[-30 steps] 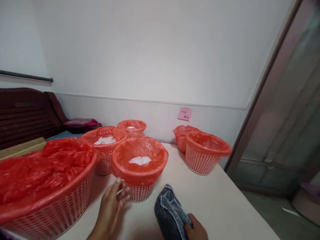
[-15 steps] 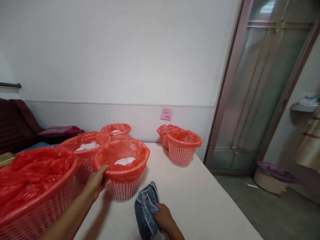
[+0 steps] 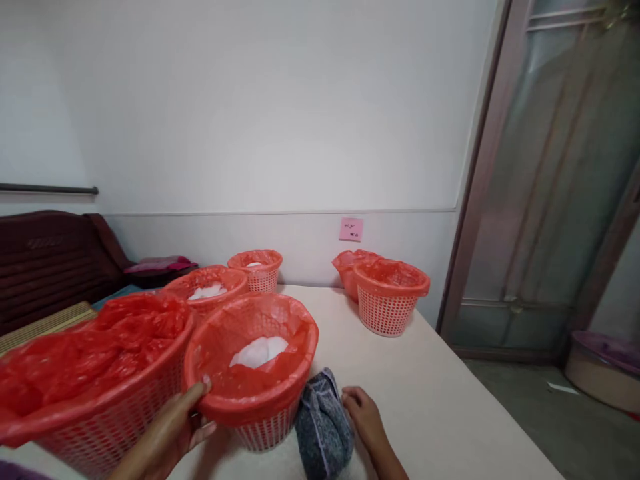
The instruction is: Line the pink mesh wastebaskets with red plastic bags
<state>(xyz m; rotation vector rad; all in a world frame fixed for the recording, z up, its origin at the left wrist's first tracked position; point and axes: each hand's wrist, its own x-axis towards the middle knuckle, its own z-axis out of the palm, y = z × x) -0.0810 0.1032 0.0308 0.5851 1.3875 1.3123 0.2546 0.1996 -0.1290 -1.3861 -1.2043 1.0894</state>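
A pink-red plastic basket (image 3: 265, 433) lined with a red plastic bag, with something white lying in its bottom (image 3: 259, 351), is on the table in front of me. My left hand (image 3: 183, 420) grips its rim at the near left, thumb over the edge and fingers below. Right beside the basket, a dark blue-grey patterned cloth bundle with light edging (image 3: 324, 427) rests on the table. My right hand (image 3: 364, 417) is at the bundle's right side, its fingers loosely bent and no longer wrapped around the cloth.
A larger lined basket (image 3: 115, 407) stands at left; two lined baskets with white contents (image 3: 210, 300) (image 3: 263, 277) are behind. Another lined basket (image 3: 387, 310) stands near the right edge of the white table (image 3: 425, 400). A pink note (image 3: 351, 229) is on the wall.
My left hand has drawn the basket nearer to me. The cloth bundle has been set down beside it, and my right hand has let go of it. The view has shifted left.
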